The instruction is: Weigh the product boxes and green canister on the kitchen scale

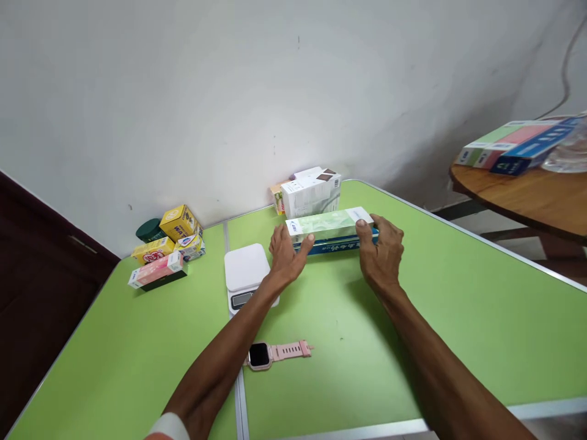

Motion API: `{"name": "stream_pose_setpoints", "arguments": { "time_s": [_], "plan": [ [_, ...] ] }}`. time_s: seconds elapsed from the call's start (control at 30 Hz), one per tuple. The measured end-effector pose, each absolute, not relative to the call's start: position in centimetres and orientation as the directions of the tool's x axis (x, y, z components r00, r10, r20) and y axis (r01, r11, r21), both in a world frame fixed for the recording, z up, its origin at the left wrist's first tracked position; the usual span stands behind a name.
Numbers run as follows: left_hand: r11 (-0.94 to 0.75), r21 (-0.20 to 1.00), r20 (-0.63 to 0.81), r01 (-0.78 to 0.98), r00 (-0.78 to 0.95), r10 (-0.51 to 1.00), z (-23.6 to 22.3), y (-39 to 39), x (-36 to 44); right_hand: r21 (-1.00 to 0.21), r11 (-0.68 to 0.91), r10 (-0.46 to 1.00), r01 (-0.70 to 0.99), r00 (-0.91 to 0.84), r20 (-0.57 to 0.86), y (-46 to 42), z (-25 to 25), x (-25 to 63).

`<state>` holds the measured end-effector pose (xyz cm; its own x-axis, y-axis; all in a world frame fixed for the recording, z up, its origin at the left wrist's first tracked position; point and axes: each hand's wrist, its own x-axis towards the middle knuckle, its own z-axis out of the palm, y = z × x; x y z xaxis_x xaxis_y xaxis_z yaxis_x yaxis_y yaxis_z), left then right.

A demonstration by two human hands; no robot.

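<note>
A long green-and-white carton [326, 225] lies on top of a long blue carton [337, 245] toward the back of the green table. My left hand [288, 255] grips the left end of the pair, thumb along the front. At the right end my right hand [381, 247] is closed on them, its thumb pressed to the front of the upper carton and its fingers mostly hidden behind. Left of my hands sits a white kitchen scale [246, 267], its small display partly covered by my left forearm. Nearer me lies a smartwatch [260, 355] with a pink strap.
Behind the cartons, a white box [312, 192] and other packages stand near the wall. At the left are yellow boxes [180, 221], a pink-and-white carton [158, 272] and a dark green lid [150, 230]. More cartons [518, 143] rest on a round wooden table [527, 198] at the right.
</note>
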<state>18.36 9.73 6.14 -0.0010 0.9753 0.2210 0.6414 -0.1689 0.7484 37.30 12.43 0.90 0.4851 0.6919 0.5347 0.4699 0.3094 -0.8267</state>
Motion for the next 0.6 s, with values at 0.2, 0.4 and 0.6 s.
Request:
{"name": "stream_pose_setpoints", "arguments": {
  "time_s": [0.2, 0.4, 0.6],
  "plan": [
    [-0.191, 0.741, 0.371, 0.644, -0.155, 0.915, 8.0, 4.2, 9.6, -0.777, 0.511, 0.779, 0.368, 0.184, 0.600, 8.6, 2.8, 31.2],
    [-0.098, 0.804, 0.336, 0.587, -0.312, 0.888, 4.5, 0.0, 2.1, -0.800, 0.535, 0.834, 0.273, -0.017, 0.552, 6.9, 0.4, 24.4],
    [-0.043, 0.889, 0.222, 0.455, -0.347, 0.911, 1.1, -1.0, -0.4, -0.882, 0.405, 0.912, 0.242, -0.041, 0.408, 6.5, -0.5, 23.9]
  ]
}}
